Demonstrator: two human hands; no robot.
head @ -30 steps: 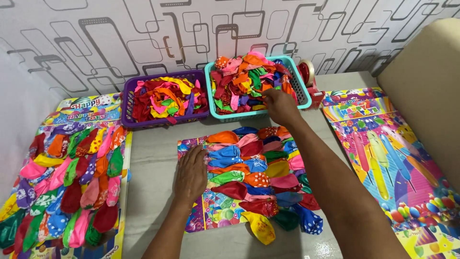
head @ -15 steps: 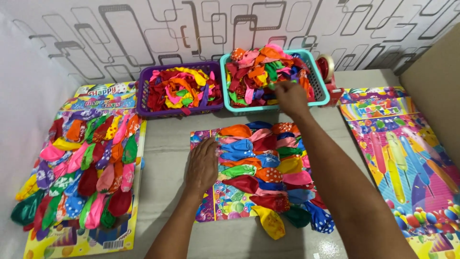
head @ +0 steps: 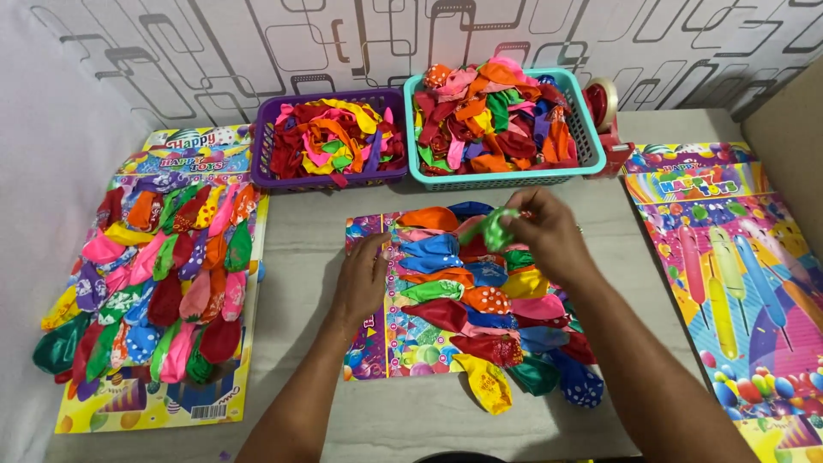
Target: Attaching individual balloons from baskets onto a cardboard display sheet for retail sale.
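A grey tabletop carries everything here, backed by a wall papered in rounded-rectangle outlines. At the far edge stand two slotted plastic baskets side by side: a purple basket on the left and a teal basket on the right, both heaped with loose uninflated balloons in mixed colours. A tape dispenser stands just beside the teal basket's right end. To the far left lies a printed card already covered with rows of balloons, and on the right lies a bare printed card showing pictures of long balloons. In the middle, near the person, lies a third balloon card, its right part covered with overlapping balloons and its left strip still showing the print. The left hand lies flat and open on that left strip, fingers spread, pressing the card to the table. The right hand hovers over the far end of the same card, its fingertips pinched shut on a green spotted balloon, which hangs just above the top row of balloons, near the teal basket's near wall. Nothing stands between the hands and the card; the right forearm crosses the card's near right corner.
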